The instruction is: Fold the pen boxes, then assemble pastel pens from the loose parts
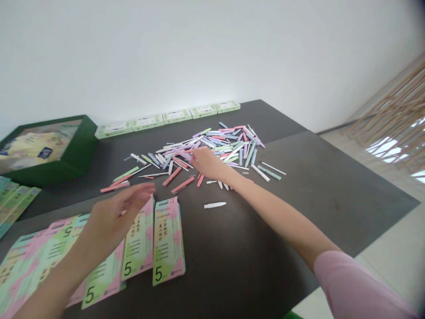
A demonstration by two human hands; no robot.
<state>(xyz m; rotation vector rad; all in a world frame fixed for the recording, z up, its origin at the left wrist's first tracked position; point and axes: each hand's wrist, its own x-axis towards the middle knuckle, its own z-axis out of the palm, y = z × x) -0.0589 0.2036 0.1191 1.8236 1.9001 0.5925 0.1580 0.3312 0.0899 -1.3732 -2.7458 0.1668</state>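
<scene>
My right hand (207, 163) reaches into a loose pile of pastel pens and pen parts (229, 139). Its fingers are closed at the end of a lilac pen (181, 153), partly hidden by the hand. Nearer to me, my left hand (114, 215) hovers over flat printed pen packets (137, 241), its fingers loosely bent and apart from the thumb, with nothing visible in them. Beside it lies another pink and green packet (168, 241) marked with a 5. A single white pen part (214, 205) rests apart from the pile, below my right wrist.
A row of light green boxes (177, 116) lines the wall at the table's back edge. On the left stands a dark green bin (79, 146) holding plastic bags, with more green packets (20, 204) in front of it. The dark table (332, 177) ends at the right.
</scene>
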